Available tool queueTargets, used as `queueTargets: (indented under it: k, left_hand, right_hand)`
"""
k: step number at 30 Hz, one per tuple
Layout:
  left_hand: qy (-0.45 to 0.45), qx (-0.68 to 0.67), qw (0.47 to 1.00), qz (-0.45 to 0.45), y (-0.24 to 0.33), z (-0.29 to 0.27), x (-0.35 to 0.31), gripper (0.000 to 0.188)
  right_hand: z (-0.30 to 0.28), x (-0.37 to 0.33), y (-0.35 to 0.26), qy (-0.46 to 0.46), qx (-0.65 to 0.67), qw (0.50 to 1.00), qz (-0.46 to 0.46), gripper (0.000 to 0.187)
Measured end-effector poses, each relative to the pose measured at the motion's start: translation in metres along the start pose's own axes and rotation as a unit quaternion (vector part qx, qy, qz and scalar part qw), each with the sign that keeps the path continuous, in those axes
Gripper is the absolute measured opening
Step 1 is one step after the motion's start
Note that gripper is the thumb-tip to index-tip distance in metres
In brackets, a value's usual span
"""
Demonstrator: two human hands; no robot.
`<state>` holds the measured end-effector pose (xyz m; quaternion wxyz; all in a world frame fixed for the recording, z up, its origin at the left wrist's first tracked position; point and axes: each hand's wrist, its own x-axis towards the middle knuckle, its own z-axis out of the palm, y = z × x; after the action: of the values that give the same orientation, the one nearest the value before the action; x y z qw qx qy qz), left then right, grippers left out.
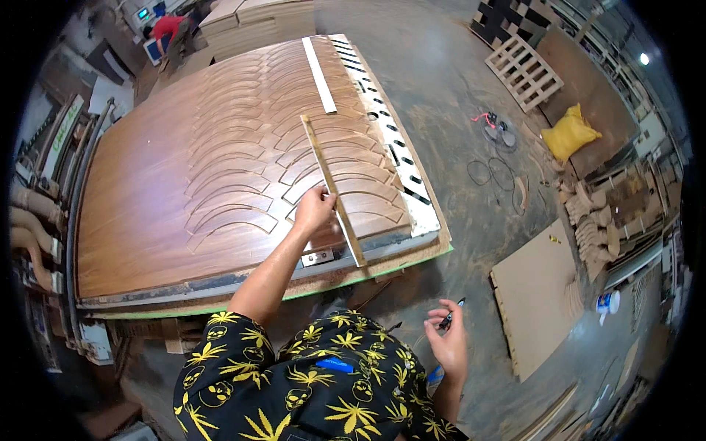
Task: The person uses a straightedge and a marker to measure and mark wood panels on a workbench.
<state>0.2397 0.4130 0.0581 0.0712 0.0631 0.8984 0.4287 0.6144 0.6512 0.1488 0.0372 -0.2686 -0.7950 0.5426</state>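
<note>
Workshop worktop | narrow strip held over front-right corner, pinched by left hand; pen clasped in right hand's fingers, beyond front edge | strip best kept steady

right hand: free room rightward | left hand: strip blocks rightward

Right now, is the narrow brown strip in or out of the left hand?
In: the left hand pinches the narrow brown strip around mid-length. Whether it also rests on the panel, I cannot tell.
</note>
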Motion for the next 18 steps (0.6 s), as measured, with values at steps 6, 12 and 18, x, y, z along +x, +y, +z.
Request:
queueTargets:
  k: [6,12,18]
  left_hand:
    - [0.002,0.010,0.997,-0.075,-0.043,-0.005,0.046,0.033]
    - [0.030,0.151,0.988,-0.021,-0.016,-0.035,0.063,0.054]
    - [0.062,0.295,0.948,0.103,-0.043,-0.048,0.119,0.083]
  right_hand:
    - [0.027,0.042,-0.031,-0.046,-0.080,0.996,-0.015,0.036]
    - [0.067,0.082,-0.073,-0.101,-0.121,0.987,-0.019,0.032]
    - [0.101,0.107,-0.103,-0.127,-0.158,0.979,-0.016,0.033]
